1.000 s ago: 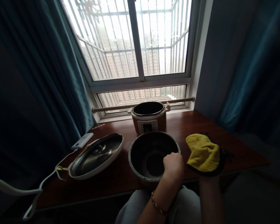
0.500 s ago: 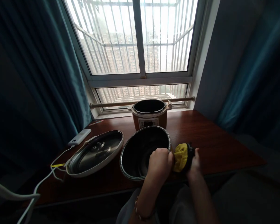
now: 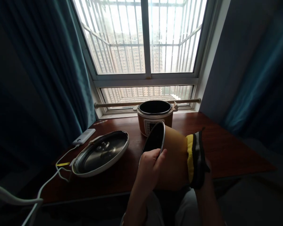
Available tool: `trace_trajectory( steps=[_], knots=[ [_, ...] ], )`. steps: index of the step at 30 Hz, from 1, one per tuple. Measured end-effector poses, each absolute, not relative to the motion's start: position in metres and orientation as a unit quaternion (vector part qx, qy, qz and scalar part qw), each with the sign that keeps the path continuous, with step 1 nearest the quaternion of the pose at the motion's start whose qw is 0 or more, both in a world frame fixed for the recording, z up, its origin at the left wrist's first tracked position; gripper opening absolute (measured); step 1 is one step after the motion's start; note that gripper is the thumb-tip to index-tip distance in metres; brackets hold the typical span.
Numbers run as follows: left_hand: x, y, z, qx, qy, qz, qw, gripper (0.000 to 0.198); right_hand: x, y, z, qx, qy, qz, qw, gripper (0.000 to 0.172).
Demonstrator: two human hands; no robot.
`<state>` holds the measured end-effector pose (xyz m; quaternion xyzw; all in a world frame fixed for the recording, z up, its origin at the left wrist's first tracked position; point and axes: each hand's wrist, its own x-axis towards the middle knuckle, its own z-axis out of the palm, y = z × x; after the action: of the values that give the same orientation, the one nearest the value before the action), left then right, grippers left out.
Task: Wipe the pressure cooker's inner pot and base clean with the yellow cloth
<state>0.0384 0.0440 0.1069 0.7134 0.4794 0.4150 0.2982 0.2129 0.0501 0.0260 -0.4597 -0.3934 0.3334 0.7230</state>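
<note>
My left hand [image 3: 152, 161] is closed on the rim of an inner pot [image 3: 174, 153], dark inside and golden brown outside. The pot is tipped on its side, its mouth facing left and its base facing right. Against that base lies a yellow and black cleaning cloth [image 3: 196, 160], held by my right hand [image 3: 207, 174], whose fingers are mostly hidden behind it. Just behind the pot stands a brown and white electric cooker [image 3: 140, 121] with a dark, open top. To the left, a detached cooker lid [image 3: 108, 166] rests with its metal inner side up.
A white power bank [image 3: 85, 137] with a white cable [image 3: 47, 182] lies at the table's left edge, near a yellow strip [image 3: 63, 164]. Behind the wooden table [image 3: 226, 147] are a rail [image 3: 118, 104] and a barred window. Blue curtains [image 3: 68, 62] hang at both sides.
The inner pot has turned, so its brown outer wall now shows and its mouth faces left. My right hand has brought the cloth flat against the pot's base.
</note>
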Motion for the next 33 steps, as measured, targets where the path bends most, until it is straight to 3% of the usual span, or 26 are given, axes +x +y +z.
trace_trajectory(
  steps=[13, 22, 33],
  knots=[
    [0.050, 0.060, 0.070, 0.682, 0.437, 0.504, 0.298, 0.038, 0.230, 0.078, 0.055, -0.448, -0.314, 0.392, 0.740, 0.028],
    [0.053, 0.062, 0.040, 0.660, 0.448, 0.509, 0.324, 0.039, 0.237, 0.078, 0.031, -0.491, -0.350, 0.360, 0.712, 0.033],
    [0.054, 0.065, 0.031, 0.654, 0.470, 0.516, 0.293, 0.042, 0.232, 0.078, 0.036, -0.510, -0.385, 0.315, 0.701, 0.033]
  ],
)
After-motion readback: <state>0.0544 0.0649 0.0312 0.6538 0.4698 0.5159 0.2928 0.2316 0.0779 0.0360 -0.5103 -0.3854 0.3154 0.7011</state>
